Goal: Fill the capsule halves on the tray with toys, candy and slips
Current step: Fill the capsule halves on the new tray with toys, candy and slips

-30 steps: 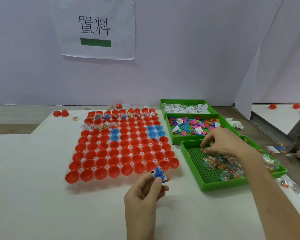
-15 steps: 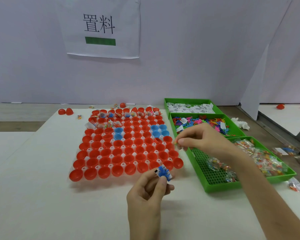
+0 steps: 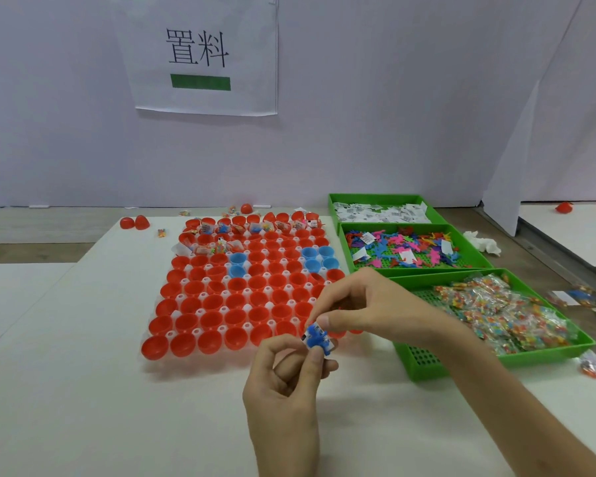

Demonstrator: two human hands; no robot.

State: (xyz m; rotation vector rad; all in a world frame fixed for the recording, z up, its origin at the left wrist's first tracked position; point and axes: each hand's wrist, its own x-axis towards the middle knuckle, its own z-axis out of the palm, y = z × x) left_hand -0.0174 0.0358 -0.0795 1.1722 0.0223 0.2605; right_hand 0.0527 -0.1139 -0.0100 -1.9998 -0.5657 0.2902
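A clear tray (image 3: pixel 196 331) on the white table holds rows of red capsule halves (image 3: pixel 210 302) and a few blue ones (image 3: pixel 310 253). Only the far rows hold toys, candy and slips. Just in front of the tray's near right corner, my left hand (image 3: pixel 286 390) pinches a small blue toy (image 3: pixel 315 335) with a slip against it. My right hand (image 3: pixel 369 304) reaches in from the right, thumb and fingertips pinching the top of that same toy. Whether it also carries a candy packet I cannot tell.
Three green bins stand right of the tray: slips (image 3: pixel 379 211) at the back, coloured toys (image 3: pixel 406 249) in the middle, candy packets (image 3: pixel 503 311) nearest. Loose red halves (image 3: pixel 135 222) lie at the far left. A crumpled tissue (image 3: pixel 482 243) and stray packets lie right of the bins.
My right hand left the candy bin and moved left and nearer, meeting my left hand at the blue toy. My left hand stayed put, still holding the toy.
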